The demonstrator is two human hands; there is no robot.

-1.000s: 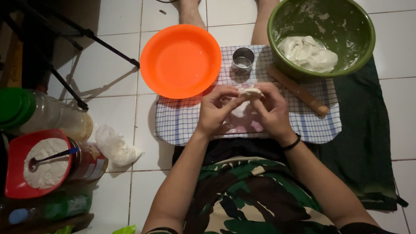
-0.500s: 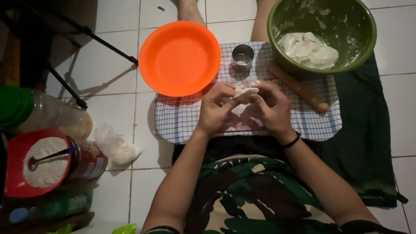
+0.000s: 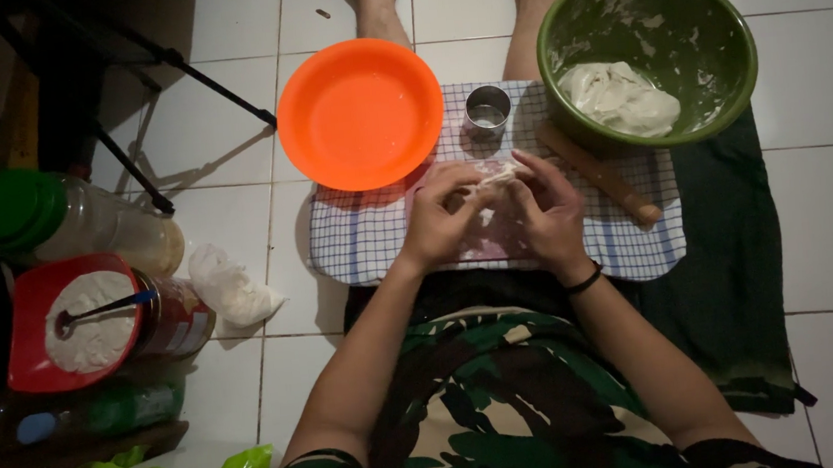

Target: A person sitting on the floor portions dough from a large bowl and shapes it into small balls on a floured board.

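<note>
Green plastic bowl (image 3: 736, 76) with its dough lump (image 3: 622, 98) sits beyond and right of the grip, the orange plate (image 3: 360, 113) beyond-left, much as half a second ago. Between them, over the checked cloth (image 3: 365, 236), the left hand (image 3: 438, 220) and right hand (image 3: 547, 214) have stayed closed together, fingertips pinching a small dough piece (image 3: 492, 174); shaping appears ongoing.

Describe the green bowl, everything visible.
The green bowl is round, deep, and looks like plastic. It sits upright at the top right, partly on the checked cloth and partly on the dark green cloth. Its inner wall is smeared with white residue. A lump of white dough lies inside, low and right of centre. A wooden rolling pin lies against its near-left edge. Neither hand touches it.
</note>
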